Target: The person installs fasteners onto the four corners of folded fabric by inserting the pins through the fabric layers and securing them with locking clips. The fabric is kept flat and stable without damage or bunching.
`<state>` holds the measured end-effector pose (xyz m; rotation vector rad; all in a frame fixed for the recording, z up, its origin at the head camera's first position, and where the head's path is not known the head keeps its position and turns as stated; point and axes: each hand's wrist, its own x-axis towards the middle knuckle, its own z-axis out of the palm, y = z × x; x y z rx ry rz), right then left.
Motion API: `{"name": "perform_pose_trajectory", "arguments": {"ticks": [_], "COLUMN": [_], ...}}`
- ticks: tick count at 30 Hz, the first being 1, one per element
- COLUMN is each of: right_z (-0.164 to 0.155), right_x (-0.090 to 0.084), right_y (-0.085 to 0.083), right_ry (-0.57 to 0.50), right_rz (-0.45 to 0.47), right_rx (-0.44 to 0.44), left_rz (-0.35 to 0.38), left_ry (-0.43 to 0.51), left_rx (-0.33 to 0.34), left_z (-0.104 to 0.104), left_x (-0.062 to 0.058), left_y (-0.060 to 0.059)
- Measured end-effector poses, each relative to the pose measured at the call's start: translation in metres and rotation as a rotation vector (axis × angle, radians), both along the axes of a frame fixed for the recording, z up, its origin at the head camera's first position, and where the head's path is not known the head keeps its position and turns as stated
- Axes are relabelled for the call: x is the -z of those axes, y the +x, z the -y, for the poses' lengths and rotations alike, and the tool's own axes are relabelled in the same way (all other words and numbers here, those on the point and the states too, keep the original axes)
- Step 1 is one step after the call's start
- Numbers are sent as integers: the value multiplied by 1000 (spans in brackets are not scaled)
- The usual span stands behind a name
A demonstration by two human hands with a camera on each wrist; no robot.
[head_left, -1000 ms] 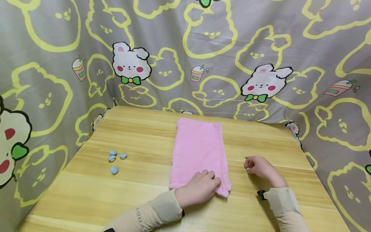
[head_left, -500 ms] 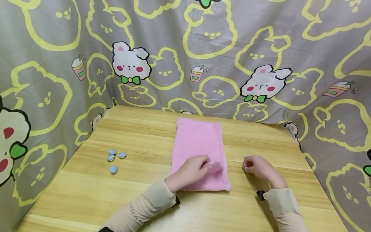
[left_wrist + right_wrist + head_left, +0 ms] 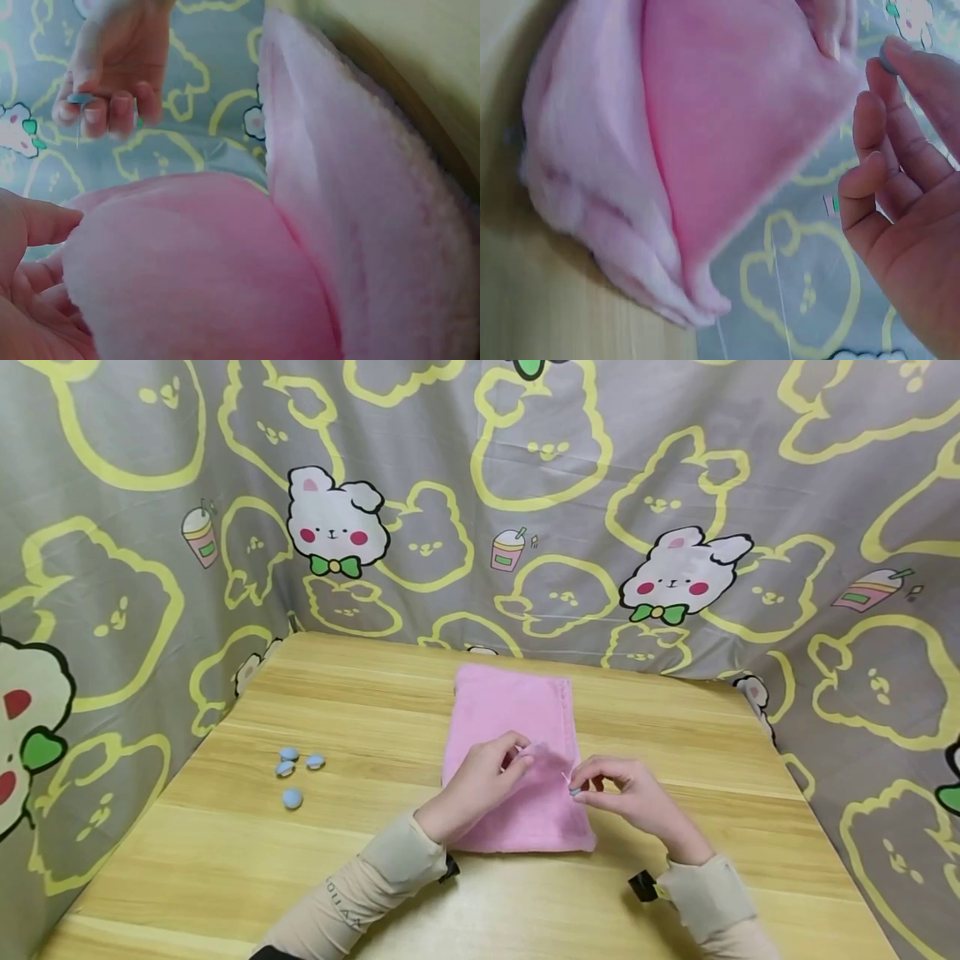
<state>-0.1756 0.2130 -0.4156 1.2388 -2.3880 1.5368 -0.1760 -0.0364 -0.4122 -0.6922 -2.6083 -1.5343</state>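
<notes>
A folded pink plush cloth (image 3: pixel 502 714) lies at the middle of the wooden table. My left hand (image 3: pixel 476 785) pinches one raised corner of its top layer between thumb and fingers; in the left wrist view that lifted flap (image 3: pixel 187 270) fills the middle. Close to its right edge, my right hand (image 3: pixel 630 793) pinches a pin with a round blue head (image 3: pixel 80 98). The thin needle of the pin points away from the fingertips, apart from the cloth. In the right wrist view the blue head (image 3: pixel 887 58) shows between thumb and index finger.
Several small blue mushroom-shaped pieces (image 3: pixel 292 798) with pale undersides lie on the left of the table (image 3: pixel 360 710). A grey curtain (image 3: pixel 435 443) with yellow cartoon outlines surrounds the back and sides. Black straps with cameras (image 3: pixel 643 887) sit at the wrists.
The left hand has lifted the near right corner of the cloth and drawn it up and leftward. The right hand has moved left to the cloth's edge with the pin.
</notes>
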Motion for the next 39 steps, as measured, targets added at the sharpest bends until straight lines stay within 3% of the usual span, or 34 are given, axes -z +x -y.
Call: {"name": "perform_pose_trajectory", "arguments": {"ticks": [9, 14, 19, 26, 34, 39], "right_z": [19, 24, 29, 36, 37, 37], "right_x": [9, 14, 20, 25, 29, 34], "right_y": [6, 6, 5, 4, 0, -3], "right_ry": [26, -6, -38, -66, -138, -181], "right_rz": [13, -31, -88, -288, -467, -573], "right_rx": [86, 92, 163, 264, 183, 187], "left_rz": [-131, -147, -161, -219, -287, -344], "left_ry": [-50, -59, -67, -96, -152, -189], "left_rx": [74, 89, 77, 58, 66, 85], "left_z": [-3, -4, -6, -7, -5, -5], "left_x": [-1, -1, 1, 0, -2, -2], "left_y": [4, 6, 7, 9, 11, 12]}}
